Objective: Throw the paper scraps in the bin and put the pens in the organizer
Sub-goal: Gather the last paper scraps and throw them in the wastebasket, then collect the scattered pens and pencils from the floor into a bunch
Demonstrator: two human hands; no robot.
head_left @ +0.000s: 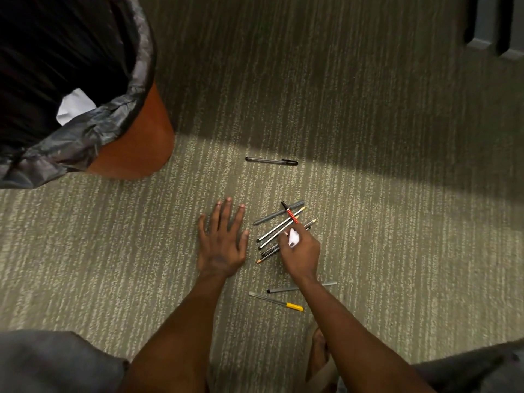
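My right hand (300,253) is closed around a small white paper scrap (293,238) and a red pen (289,212), right over a pile of several pens and pencils (279,226) on the carpet. My left hand (222,242) lies flat and open on the carpet just left of the pile, holding nothing. A black pen (271,161) lies alone farther away. A grey pen (286,289) and a clear pen with a yellow cap (276,301) lie nearer me, under my right forearm. The orange bin (136,137) with a black liner stands at the upper left; a white paper piece (74,106) is inside it.
Striped green-grey carpet (368,208) covers the floor, shaded across the far half. Dark furniture legs (493,29) stand at the top right. My knees in grey fabric (56,361) fill the bottom corners, with a bare foot (320,353) between. No organizer is in view.
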